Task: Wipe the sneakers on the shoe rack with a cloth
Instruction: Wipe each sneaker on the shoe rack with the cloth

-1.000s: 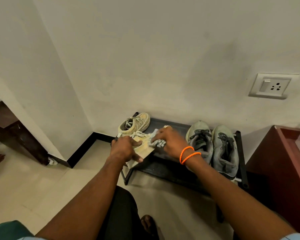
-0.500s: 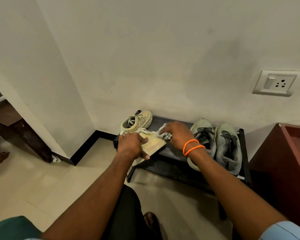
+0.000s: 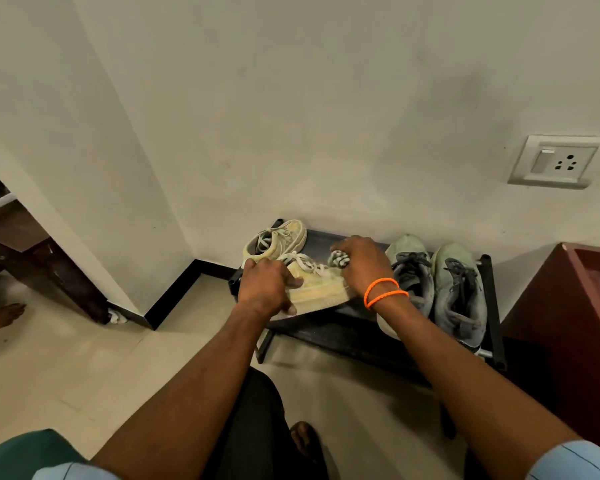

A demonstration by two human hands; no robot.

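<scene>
A cream sneaker (image 3: pixel 321 289) lies tilted over the front left of the black shoe rack (image 3: pixel 343 332). My left hand (image 3: pixel 269 285) grips its heel end. My right hand (image 3: pixel 362 259), with orange bands at the wrist, holds a bunched checked cloth (image 3: pixel 338 258) against the sneaker's toe. The second cream sneaker (image 3: pixel 276 240) stands on the rack behind. A pair of grey-green sneakers (image 3: pixel 459 289) sits on the rack's right half, the left one partly hidden by my right forearm.
The rack stands against a white wall with a socket plate (image 3: pixel 555 162). A dark red cabinet (image 3: pixel 568 323) is close on the right. A dark wooden furniture leg (image 3: pixel 49 268) and a person's bare foot (image 3: pixel 0 315) are at the left. My own foot (image 3: pixel 303 441) rests on the tiled floor.
My right hand has slid the cloth along the cream sneaker from its middle toward the toe. My left hand keeps its hold on the heel end.
</scene>
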